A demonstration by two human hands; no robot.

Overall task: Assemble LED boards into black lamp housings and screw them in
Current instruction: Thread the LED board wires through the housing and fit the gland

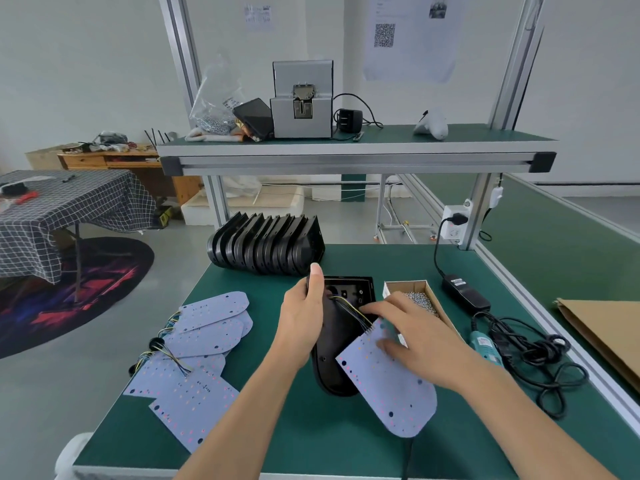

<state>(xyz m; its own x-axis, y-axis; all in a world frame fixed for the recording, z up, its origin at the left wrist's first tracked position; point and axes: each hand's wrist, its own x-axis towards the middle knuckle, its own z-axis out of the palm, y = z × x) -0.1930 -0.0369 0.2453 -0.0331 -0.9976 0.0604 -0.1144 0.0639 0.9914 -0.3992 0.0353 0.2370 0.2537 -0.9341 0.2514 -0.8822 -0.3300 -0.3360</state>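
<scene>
1. A fanned pile of LED boards [194, 358], pale and dotted with trailing wires, lies near the desk's [277, 441] left edge.
2. A row of black lamp housings [266, 247] stands on edge at the far edge of the desk.
3. The left hand [304, 313] grips the left rim of an open black housing [334, 368] lying mid-desk, thumb up along its far corner.
4. The right hand [412, 334] rests with loosely spread fingers on one LED board [391, 386], which lies tilted over the housing's right side; its wires run into the housing.
5. A cardboard box of screws [419, 299] sits just right of the housing.
6. A teal electric screwdriver [485, 344] and black power adapter [465, 292] lie towards the right edge; their label print is too small to read.
</scene>
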